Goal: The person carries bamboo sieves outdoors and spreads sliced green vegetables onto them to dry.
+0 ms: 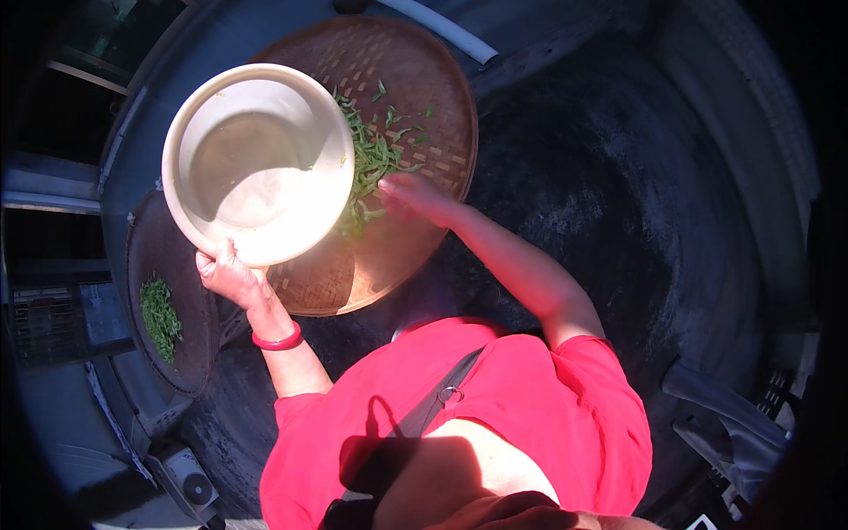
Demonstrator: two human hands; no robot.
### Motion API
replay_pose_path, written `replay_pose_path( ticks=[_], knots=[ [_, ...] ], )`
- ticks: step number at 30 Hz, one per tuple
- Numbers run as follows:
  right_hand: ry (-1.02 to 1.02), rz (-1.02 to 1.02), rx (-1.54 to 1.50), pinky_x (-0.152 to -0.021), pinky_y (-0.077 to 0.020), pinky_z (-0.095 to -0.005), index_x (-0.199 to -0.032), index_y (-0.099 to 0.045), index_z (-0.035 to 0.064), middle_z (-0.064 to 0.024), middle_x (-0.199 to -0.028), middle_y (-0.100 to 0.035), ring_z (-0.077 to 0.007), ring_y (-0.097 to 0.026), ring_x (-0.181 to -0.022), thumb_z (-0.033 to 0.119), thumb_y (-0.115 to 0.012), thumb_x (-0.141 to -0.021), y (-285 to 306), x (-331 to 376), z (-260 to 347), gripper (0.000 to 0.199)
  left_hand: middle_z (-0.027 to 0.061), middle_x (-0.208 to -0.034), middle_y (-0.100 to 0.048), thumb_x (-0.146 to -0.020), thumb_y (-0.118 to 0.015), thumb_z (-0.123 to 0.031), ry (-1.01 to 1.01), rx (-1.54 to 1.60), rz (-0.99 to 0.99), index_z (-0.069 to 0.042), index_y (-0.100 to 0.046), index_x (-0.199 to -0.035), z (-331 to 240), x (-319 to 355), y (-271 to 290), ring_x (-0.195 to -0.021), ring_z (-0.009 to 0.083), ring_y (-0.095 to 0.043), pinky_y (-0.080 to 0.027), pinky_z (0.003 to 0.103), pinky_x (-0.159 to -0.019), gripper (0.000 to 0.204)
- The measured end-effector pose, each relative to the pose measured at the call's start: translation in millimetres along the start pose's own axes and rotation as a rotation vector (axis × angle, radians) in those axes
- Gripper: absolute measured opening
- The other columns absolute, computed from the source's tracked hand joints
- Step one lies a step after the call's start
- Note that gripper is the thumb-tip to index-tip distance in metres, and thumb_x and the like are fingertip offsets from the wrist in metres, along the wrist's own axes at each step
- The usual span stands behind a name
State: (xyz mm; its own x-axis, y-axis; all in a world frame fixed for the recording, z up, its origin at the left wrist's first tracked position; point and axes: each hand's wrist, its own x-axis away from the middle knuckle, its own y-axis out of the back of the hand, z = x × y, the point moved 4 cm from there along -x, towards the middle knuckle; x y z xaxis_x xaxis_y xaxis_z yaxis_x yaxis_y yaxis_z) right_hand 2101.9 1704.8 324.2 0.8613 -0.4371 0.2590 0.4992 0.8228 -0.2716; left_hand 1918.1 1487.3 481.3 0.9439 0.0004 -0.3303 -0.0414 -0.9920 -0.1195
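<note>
My left hand grips the near rim of a large cream plastic basin, its fingers closed around the edge. The basin is held over the left part of a round woven bamboo tray; only a few green scraps cling to its inside. Beside the basin's right edge, a heap of cut green vegetable strips lies on the tray, with loose pieces scattered farther right. At the heap's near right edge is my right hand, thumb stretched out and apparently holding nothing; its other fingers are partly hidden.
To the left, lower down, a second round tray carries another pile of green strips. A white pipe runs beyond the large tray. An outdoor fan unit stands at the lower left, and grey pipe-like objects lie at the right.
</note>
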Motion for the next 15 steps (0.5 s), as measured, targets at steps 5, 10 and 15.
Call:
replay_pose_path(
  ticks=[5,10,15],
  knots=[
    [-0.328,0.237,-0.414,-0.048,-0.0407,-0.0239,-0.092,-0.057,0.0126,-0.0017,-0.068,-0.058,-0.0122,-0.054,-0.055,0.048,-0.049,-0.089,23,3,30,0.036,0.0036,-0.086,-0.061,-0.074,-0.05,0.012,0.296,0.346,0.099,-0.001,-0.058,-0.092,46,34,-28,-0.075,0.0123,-0.058,-0.048,0.025,-0.07,0.024],
    [-0.231,0.041,0.007,-0.039,-0.0331,-0.0219,-0.089,-0.057,0.0085,0.0005,-0.056,-0.05,-0.0087,-0.046,-0.043,0.045,-0.056,-0.086,100,-24,64,0.037,0.002,-0.092,-0.063,-0.076,-0.054,0.008,0.421,0.5,0.215,-0.005,-0.06,-0.098,83,90,-93,-0.084,0.0123,-0.06,-0.05,0.027,-0.078,0.026],
    [-0.211,-0.215,0.139,-0.038,-0.032,-0.0233,-0.072,-0.056,0.0072,-0.0006,-0.051,-0.048,-0.0099,-0.044,-0.04,0.026,-0.057,-0.085,189,-50,80,0.023,-0.0001,-0.083,-0.063,-0.076,-0.061,0.004,0.591,0.474,0.337,-0.005,-0.062,-0.091,93,122,-161,-0.077,0.0092,-0.058,-0.047,0.024,-0.073,0.017]
  ],
)
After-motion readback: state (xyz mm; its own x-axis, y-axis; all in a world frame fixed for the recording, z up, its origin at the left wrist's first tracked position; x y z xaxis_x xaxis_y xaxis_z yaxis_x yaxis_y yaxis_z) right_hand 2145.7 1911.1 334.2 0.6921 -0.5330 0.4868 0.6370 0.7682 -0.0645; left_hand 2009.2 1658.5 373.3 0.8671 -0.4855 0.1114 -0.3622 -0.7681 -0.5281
